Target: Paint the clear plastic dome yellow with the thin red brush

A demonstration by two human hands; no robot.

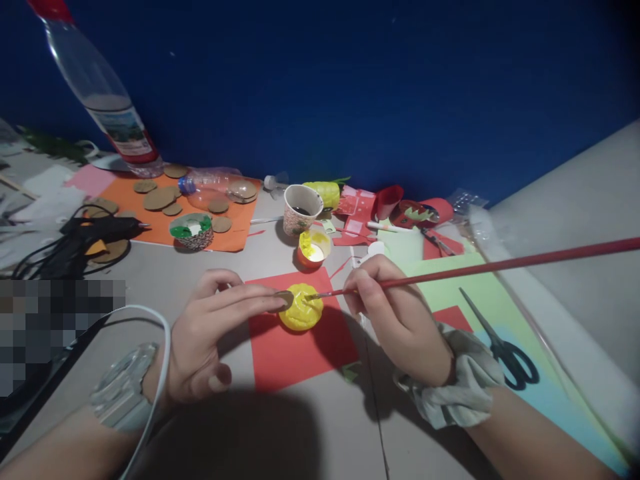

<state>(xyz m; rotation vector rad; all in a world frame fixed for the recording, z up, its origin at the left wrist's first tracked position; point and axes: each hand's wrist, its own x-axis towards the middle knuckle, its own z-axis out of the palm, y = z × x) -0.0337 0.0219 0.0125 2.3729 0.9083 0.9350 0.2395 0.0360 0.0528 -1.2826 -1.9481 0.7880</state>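
Note:
A round piece coated in wet yellow paint (301,317) lies on a red paper sheet (273,367). My left hand (205,330) comes from the left, its fingers stretched out and its thumb apart. Its fingertips rest at the left edge of the yellow piece, by a small dark unpainted patch. My right hand (393,310) is closed on a thin red paintbrush (465,269). The bristles touch the top of the yellow piece. Just behind stands a small cup of yellow and white paint (314,250).
A patterned paper cup of dark liquid (301,210) stands behind the paint. On the left are a green-painted ring (191,231), cardboard discs (159,198) on orange paper, a glue gun (107,228) and a tall bottle (107,100). Black scissors (505,350) lie right. A white cable (163,347) crosses my left wrist.

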